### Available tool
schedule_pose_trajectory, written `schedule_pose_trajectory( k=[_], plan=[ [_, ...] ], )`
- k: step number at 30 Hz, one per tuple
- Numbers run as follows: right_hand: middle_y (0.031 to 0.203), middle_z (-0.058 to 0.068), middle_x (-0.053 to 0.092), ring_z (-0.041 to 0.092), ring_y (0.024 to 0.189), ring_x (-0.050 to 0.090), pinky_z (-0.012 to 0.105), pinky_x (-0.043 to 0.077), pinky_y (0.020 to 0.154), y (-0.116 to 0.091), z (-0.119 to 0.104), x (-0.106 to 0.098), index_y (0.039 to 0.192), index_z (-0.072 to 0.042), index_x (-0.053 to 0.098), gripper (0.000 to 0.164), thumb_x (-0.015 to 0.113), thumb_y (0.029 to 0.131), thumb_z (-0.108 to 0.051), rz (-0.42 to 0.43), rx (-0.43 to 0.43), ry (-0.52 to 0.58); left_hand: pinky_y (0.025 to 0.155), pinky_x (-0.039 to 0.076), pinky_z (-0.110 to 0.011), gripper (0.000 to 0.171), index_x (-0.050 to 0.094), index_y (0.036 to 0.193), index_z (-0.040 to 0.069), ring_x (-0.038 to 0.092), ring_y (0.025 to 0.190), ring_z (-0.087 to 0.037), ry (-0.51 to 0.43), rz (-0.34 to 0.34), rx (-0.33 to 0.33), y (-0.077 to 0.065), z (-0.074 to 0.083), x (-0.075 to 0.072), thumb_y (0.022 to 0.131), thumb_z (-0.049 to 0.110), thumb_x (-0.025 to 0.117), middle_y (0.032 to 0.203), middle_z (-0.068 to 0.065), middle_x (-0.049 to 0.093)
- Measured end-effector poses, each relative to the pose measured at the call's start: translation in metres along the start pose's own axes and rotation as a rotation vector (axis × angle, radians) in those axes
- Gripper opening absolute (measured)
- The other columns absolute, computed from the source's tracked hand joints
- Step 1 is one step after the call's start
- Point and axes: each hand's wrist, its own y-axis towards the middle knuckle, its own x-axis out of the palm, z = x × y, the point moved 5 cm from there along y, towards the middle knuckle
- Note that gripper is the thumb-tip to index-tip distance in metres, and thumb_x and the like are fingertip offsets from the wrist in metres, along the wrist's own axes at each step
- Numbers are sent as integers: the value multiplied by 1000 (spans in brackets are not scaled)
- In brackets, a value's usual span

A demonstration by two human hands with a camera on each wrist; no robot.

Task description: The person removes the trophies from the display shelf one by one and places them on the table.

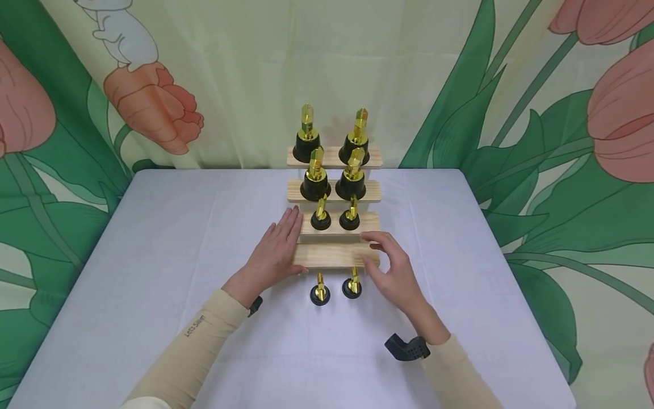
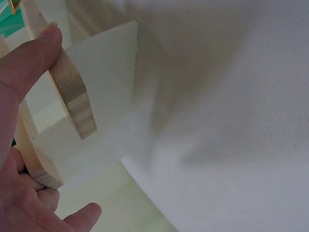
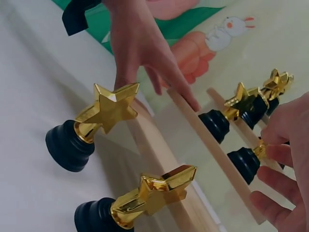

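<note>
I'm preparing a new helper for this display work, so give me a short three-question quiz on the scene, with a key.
1. How many trophies stand on the white table in front of the wooden stand?
2. True or false: the lowest shelf holds two trophies.
3. In the head view, the left hand touches: (A) a trophy, (B) the stand's left end, (C) the stand's right end.

Key: 1. Two. 2. False; no trophy stands on it. 3. B.
</note>
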Motion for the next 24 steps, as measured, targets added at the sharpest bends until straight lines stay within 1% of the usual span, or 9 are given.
schedule_pose_trajectory(
  k=[4, 7, 13, 17, 20, 24],
  plan=[
    [128, 9, 62, 22, 122, 57, 35, 52, 100, 7, -2, -1, 132, -7, 57, 47, 66, 87, 6, 8, -12, -14, 121, 24, -54, 130, 4, 158, 0, 3, 156, -30, 13, 3, 3, 0, 0, 1, 71, 51, 85, 167, -17, 1],
    [128, 9, 61, 23, 121, 57, 34, 51, 100, 12, -4, -2, 133, -6, 56, 47, 66, 88, 5, 22, -21, -15, 121, 25, -54, 130, 4, 158, -1, 4, 156, -30, 18, 6, 3, 0, 0, 1, 71, 52, 85, 167, -17, 2],
    [132, 11, 58, 24, 123, 56, 41, 52, 100, 26, -5, 0, 136, -5, 53, 52, 68, 87, 6, 63, -11, 15, 121, 24, -54, 130, 4, 158, 0, 4, 156, -30, 12, 8, 2, 0, 0, 1, 71, 51, 86, 167, -17, 2],
    [132, 17, 56, 30, 123, 56, 49, 51, 100, 36, -9, 0, 136, -2, 51, 55, 68, 86, 9, 84, -10, 46, 121, 23, -54, 130, 4, 158, 0, 3, 156, -30, 5, 5, 2, 0, 0, 1, 70, 51, 86, 167, -17, 2],
    [133, 23, 54, 38, 123, 54, 55, 48, 101, 44, -23, -1, 136, 5, 49, 54, 67, 86, 11, 90, -15, 62, 122, 23, -54, 130, 4, 158, 0, 3, 156, -30, 2, 5, 3, 0, 0, 1, 71, 51, 86, 167, -17, 1],
    [133, 28, 53, 42, 122, 53, 58, 46, 102, 51, -41, -5, 135, 10, 48, 51, 65, 87, 10, 93, -9, 63, 122, 23, -54, 130, 4, 158, -1, 3, 156, -30, 0, 4, 5, 0, 0, 0, 71, 51, 85, 167, -17, 1]
  ],
)
